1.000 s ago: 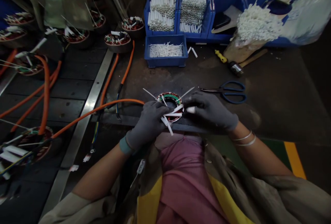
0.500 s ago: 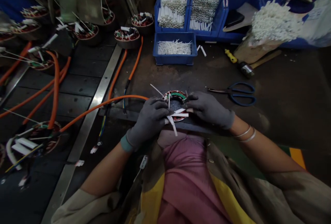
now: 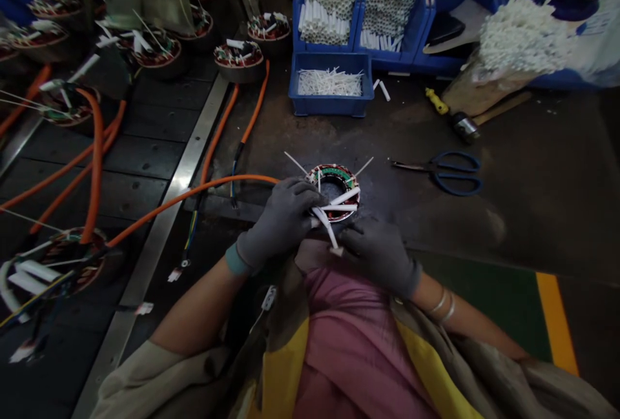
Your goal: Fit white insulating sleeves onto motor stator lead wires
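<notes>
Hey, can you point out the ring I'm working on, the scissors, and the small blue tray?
Ring (image 3: 334, 172): head view, on the green band at its far side.
Scissors (image 3: 430, 166): head view, where the blades meet the handles.
Small blue tray (image 3: 331, 106): head view, on its near wall.

So the stator (image 3: 351, 181) is sitting mid-frame on the workbench (image 3: 533, 180), with scissors (image 3: 431, 166) lying off to its right. Behind it, cable ties (image 3: 330, 83) are filling a small bin (image 3: 330, 107), and the tube bins (image 3: 359, 15) are standing behind that. A screwdriver (image 3: 436, 101) is lying upper right, near the mallet (image 3: 465, 127). More stators (image 3: 238, 61) are crowding the upper left.
</notes>
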`<state>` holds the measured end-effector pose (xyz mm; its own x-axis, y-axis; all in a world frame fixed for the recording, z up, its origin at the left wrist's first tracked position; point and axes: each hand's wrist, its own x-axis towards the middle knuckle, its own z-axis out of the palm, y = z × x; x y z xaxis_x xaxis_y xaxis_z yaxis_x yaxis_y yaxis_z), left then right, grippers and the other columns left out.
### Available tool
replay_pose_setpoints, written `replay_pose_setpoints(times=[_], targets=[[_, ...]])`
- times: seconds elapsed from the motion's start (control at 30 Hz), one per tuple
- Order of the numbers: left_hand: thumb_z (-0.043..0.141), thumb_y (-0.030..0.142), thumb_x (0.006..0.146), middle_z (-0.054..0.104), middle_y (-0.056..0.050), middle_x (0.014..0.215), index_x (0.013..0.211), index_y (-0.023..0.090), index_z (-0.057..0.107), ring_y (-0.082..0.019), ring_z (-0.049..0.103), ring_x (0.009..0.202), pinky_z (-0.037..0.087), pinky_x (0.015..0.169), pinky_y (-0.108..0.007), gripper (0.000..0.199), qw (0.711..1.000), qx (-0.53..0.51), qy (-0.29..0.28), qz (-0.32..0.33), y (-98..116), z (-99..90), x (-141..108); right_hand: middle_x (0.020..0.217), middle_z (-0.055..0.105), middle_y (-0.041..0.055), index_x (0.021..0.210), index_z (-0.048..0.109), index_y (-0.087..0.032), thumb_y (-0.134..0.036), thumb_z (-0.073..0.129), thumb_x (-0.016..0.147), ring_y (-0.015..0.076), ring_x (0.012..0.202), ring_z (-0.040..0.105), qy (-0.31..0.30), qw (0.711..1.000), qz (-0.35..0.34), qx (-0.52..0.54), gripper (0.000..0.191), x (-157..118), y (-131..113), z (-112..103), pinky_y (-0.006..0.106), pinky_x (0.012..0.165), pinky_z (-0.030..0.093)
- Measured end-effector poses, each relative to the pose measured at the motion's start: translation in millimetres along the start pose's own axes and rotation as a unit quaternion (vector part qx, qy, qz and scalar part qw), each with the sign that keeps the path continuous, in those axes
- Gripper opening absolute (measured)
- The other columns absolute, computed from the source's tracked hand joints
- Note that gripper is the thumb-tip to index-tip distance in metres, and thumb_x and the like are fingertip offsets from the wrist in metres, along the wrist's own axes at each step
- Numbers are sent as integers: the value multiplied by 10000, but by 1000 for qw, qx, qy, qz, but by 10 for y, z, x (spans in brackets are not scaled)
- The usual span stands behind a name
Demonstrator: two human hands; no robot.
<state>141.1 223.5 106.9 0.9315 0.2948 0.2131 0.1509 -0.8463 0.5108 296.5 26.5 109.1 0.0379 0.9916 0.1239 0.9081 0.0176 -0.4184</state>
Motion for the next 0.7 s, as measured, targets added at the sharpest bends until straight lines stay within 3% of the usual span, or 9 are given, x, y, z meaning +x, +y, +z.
replay_pose_setpoints(times=[0.07,0.17,0.4,0.53,0.63,0.7], targets=[[758,267,883,761,-64,1037,971,217,769,-257,680,1072,483,1013,-432,102,1000,-11,-4,11,-10,-10,4,892,725,93,969,794,-211,-296,603,994,231,788,632,28,998,45,22,211,-7,-7,81,329,671,358],[744,268,894,749,-62,1021,948,221,782,-254,672,1052,480,978,-424,80,1000,-4,0,30,-23,-18,-4,933,727,92,1009,787,-199,-318,569,1029,223,807,646,56,993,88,61,249,-3,58,64,320,682,372],[769,227,860,747,-94,1188,1000,199,752,-286,677,1133,501,975,-454,145,999,11,28,37,-43,32,-61,871,702,55,1096,779,-234,-379,672,995,216,772,618,90,993,23,75,206,-69,-109,64,321,672,341],[772,229,880,787,-64,1103,1002,204,728,-284,687,1181,500,1052,-478,132,998,-12,42,51,-57,65,-72,821,675,66,906,736,-188,-487,660,983,210,730,585,83,994,13,71,318,-59,-199,132,333,650,315],[764,279,907,794,-52,1056,1041,223,730,-286,688,1204,502,1073,-492,149,998,-21,43,48,-65,36,-79,774,664,72,814,695,-181,-389,549,1037,196,678,556,120,990,57,46,339,-23,-121,153,341,627,276],[778,356,909,790,-65,1088,1096,223,731,-295,680,1221,514,1067,-492,235,997,-41,34,59,-71,-9,-84,776,674,65,833,691,-179,-347,505,1053,188,679,563,120,985,90,83,334,4,-19,141,328,627,291]])
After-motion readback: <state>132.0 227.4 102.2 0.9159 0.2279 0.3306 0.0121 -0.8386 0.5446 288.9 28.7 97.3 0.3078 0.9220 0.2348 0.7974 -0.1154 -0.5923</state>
